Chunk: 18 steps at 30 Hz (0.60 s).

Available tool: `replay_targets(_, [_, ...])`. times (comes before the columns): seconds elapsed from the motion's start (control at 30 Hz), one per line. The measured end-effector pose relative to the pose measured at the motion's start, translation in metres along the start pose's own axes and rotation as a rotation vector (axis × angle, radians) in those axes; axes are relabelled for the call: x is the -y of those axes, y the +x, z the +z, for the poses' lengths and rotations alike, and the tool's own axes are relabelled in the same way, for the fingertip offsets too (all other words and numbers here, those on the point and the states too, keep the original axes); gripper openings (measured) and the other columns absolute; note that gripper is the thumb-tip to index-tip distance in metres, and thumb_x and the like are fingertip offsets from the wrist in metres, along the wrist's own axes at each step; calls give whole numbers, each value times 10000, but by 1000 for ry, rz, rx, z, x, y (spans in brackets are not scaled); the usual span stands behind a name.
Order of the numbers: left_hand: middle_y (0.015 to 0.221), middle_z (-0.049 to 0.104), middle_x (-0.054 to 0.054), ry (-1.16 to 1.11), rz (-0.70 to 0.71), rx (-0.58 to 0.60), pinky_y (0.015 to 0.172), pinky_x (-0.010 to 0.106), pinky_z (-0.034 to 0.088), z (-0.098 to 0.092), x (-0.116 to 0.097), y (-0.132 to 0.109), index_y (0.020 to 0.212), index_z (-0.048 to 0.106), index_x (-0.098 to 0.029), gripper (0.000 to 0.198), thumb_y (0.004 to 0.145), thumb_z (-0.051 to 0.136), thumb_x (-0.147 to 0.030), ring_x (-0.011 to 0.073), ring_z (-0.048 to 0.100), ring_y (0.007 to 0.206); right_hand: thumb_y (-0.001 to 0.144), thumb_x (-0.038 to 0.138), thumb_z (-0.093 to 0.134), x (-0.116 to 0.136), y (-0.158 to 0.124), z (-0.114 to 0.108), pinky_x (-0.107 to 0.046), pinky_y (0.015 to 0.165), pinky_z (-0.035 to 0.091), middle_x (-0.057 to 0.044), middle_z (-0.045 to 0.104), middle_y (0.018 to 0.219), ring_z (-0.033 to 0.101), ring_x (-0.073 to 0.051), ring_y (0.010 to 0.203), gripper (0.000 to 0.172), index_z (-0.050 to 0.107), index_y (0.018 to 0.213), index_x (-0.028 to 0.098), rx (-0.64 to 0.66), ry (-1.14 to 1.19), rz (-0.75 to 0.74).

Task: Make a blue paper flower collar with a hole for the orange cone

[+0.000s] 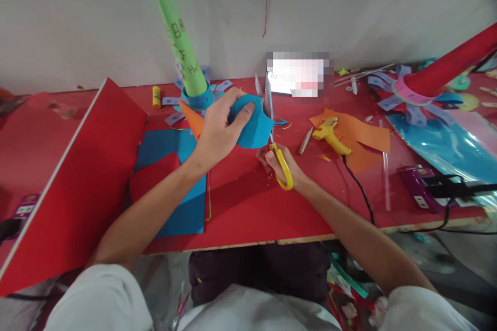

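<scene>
My left hand (pixel 221 121) is closed on a blue piece of paper (pixel 256 126), thumb on top, above the red tabletop. My right hand (pixel 281 163) grips yellow-handled scissors (pixel 285 168) with the blades pointing up and apart. One blade runs along the right edge of the blue paper; whether the paper lies between both blades I cannot tell. A thin curled blue strip (pixel 280 121) is just right of the blades. Behind my left wrist shows an orange paper cone (pixel 191 120). Sheets of blue paper (pixel 182 220) and a red paper piece (pixel 151 178) lie under my left forearm.
A green paper tube (pixel 182 51) with a star on top stands behind my left hand. Rightward lie a yellow glue gun (pixel 330 134) with its cord, orange paper (pixel 373 132), a purple power strip (pixel 419 186) and a red tube (pixel 454 62). A red board (pixel 89 181) leans at left.
</scene>
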State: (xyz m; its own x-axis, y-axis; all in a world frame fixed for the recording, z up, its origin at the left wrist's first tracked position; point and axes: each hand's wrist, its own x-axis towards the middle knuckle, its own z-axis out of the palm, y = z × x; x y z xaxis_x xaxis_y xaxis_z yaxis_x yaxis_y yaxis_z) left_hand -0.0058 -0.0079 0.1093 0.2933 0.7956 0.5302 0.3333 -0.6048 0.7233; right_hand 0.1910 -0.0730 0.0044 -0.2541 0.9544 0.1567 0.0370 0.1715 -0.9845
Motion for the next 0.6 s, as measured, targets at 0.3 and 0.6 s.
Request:
replay_targets(0.3, [861,589,28,-73,-46,10,777,375,609,-1,0,0,987,643,-256,417,1092,564,-652,207,642,844,866,979,561,5,5,1,-313,537,352,64,438,660,402,-109,535,738,536,848,241,-67,132,21])
replay_targets(0.6, [879,564,31,-50,-54,18,807,389,594,2,5,0,949,606,-264,451,1082,555,-691,221,640,898,882,941,600,4,5,2,-313,531,362,64,443,656,423,-108,514,704,555,844,239,-62,179,4])
